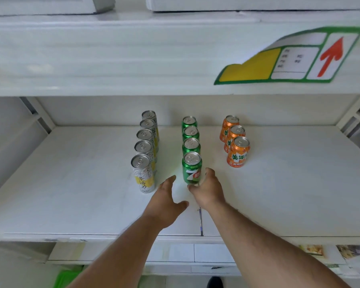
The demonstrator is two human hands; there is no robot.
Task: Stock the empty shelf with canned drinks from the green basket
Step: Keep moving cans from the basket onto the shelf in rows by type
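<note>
The white shelf (71, 183) carries three rows of upright cans running front to back. The landmark is the front green can (192, 168), which stands at the head of the middle row of four green cans.

The right hand (208, 190) grips this front green can at its base, thumb on the can's right side and fingers curled round the lower front. The left hand (166, 200) is open just left of the can — fingers straight, not touching it as far as can be seen.

Left of the green can stands a row of five silver-and-yellow cans (143, 173); right of it, a shorter row of three orange cans (237, 154).

Well below and left of the green can, under the shelf edge, a corner of the green basket (68, 278) shows — its contents are out of view.
</note>
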